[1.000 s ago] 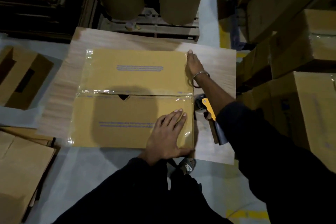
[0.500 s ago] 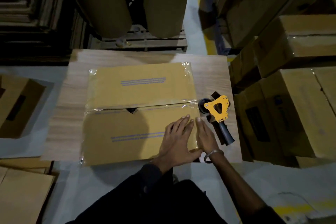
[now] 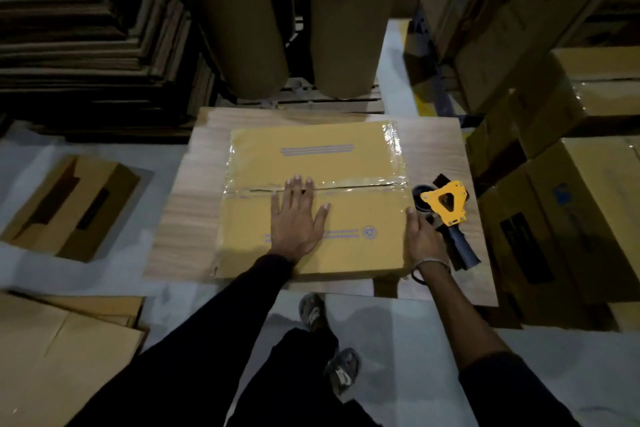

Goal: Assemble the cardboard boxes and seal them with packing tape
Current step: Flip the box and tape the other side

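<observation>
The left hand lies flat, fingers spread and straight, on top of the taped cardboard box, its fingertips reaching the clear packing tape along the centre seam. The right hand presses straight fingers against the box's right side wall. Just beyond the right hand, a yellow tape dispenser rests on the wooden bench. Left of the left hand, a flattened carton lies on the floor.
</observation>
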A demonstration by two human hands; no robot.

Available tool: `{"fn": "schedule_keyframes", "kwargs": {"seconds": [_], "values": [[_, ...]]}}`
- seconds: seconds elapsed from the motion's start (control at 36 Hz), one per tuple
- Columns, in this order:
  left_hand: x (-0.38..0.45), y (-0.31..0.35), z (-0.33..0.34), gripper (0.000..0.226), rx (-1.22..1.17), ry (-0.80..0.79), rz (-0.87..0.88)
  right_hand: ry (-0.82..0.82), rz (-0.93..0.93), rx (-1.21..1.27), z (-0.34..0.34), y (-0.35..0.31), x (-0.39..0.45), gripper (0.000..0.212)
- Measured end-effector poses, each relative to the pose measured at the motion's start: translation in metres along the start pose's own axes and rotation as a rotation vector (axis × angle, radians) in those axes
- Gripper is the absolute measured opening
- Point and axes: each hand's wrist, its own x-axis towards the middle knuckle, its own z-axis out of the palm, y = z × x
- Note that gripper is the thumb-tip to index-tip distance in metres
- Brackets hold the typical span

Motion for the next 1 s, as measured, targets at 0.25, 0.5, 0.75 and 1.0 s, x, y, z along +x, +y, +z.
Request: {"fn": "schedule_keyframes", "kwargs": {"seconds": [0.25,0.5,0.75,1.0], "values": [[-0.046,-0.103,-0.023,0.075,0.030,0.112,-0.187,0.029,0.038,-0.068,0.005,-0.013,-0.012,0.069],[-0.091,-0.127,-0.019,0.070,-0.390,0.173,-0.347,0.091,0.129,-0.026,0.009,-0.026,-0.026,0.073],[0.026,-0.168,-0.035,0.082,-0.556,0.047,-0.225,0.219,0.075,-0.069,0.019,-0.020,-0.025,0.085],[0.173,-0.183,-0.050,0.077,-0.803,-0.100,-0.318,0.128,0.151,-0.032,0.018,-0.025,-0.017,0.070]]}}
